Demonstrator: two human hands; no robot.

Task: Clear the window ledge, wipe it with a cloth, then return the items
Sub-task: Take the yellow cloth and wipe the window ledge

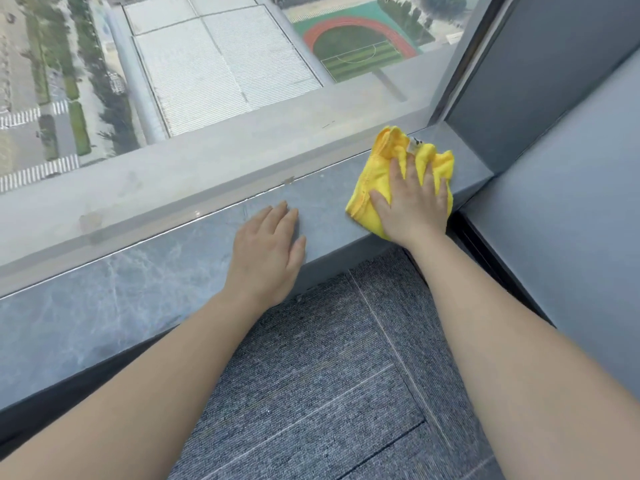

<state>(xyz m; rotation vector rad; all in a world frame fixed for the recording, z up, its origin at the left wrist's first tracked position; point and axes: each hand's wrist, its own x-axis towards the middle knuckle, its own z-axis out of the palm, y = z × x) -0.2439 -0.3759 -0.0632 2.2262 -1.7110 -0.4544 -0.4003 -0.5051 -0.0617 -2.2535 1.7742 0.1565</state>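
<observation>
The right hand [414, 199] lies flat, palm down with fingers spread, on a crumpled yellow cloth [377, 174] at the far right end of the window ledge [114, 299], close to the corner where the ledge meets the grey side wall [561, 64]. The hand presses rather than clenches; whether any fold is pinched under the palm cannot be told, since the hand covers the middle of the cloth. A small white tag [414, 144] pokes out of the cloth's far edge, its print too small to read. The left hand [268, 252] rests open and empty on the bare ledge to the left of the cloth, fingers together and extended, apart from the fabric. The ledge is a grey, marbled stone surface running from near left to far right; its left end is cut off by the picture's edge. Both forearms enter from the near edge, the elbows out of view. Below the ledge lies grey carpet tiling [329, 393]. Through the window glass [207, 64], a rooftop, roads and a sports field with a red running track appear far below, blurred toward the left.
</observation>
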